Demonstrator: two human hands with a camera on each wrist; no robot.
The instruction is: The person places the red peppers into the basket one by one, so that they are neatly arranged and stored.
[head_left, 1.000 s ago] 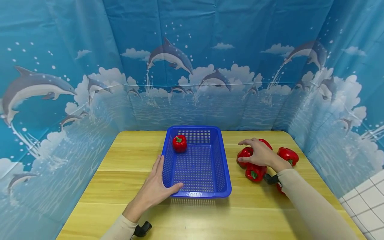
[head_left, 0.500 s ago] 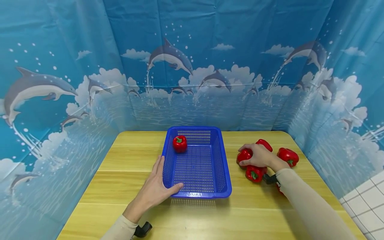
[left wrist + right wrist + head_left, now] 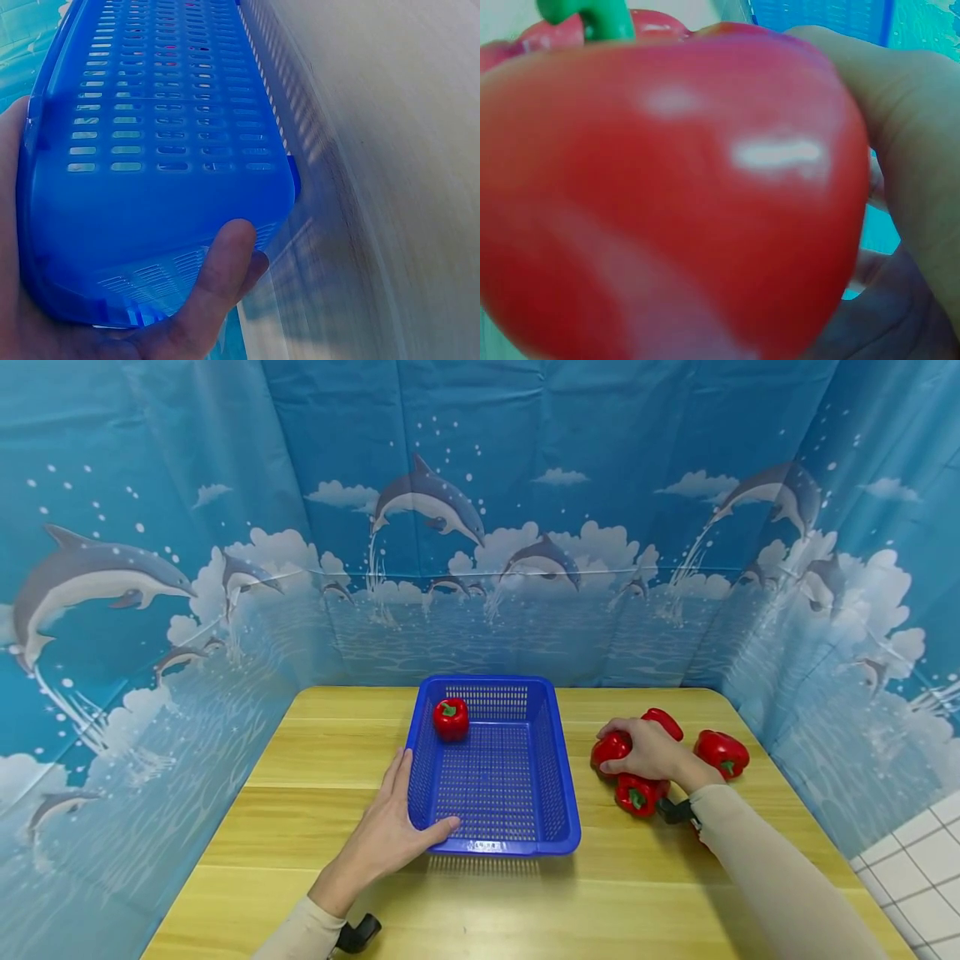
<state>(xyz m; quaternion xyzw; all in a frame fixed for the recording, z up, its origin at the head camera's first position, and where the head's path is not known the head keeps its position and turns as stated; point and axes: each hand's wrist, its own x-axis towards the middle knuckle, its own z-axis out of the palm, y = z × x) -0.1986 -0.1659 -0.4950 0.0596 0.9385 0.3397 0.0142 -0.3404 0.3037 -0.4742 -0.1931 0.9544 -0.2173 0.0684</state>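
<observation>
The right grip (image 3: 651,752), well curled, is holding a red pepper (image 3: 610,749) between the blue basket (image 3: 517,847) and the right edge of the tabletop (image 3: 600,902), the left grip (image 3: 390,835) clasping the basket's near-left corner.

A rectangular, open-topped blue plastic basket with slotted walls (image 3: 498,847) stands upright on the desk (image 3: 300,827). Inside, toward its far left corner, sits a glossy red bell pepper with a green stem (image 3: 451,723), stem up. Right of the basket, a rounded, shiny red pepper (image 3: 611,748) is held by the right hand (image 3: 651,748). Around it lie a nearer red pepper, stem facing forward (image 3: 633,796), a partly hidden farther one (image 3: 664,722) and another, well to the right (image 3: 722,753).
</observation>
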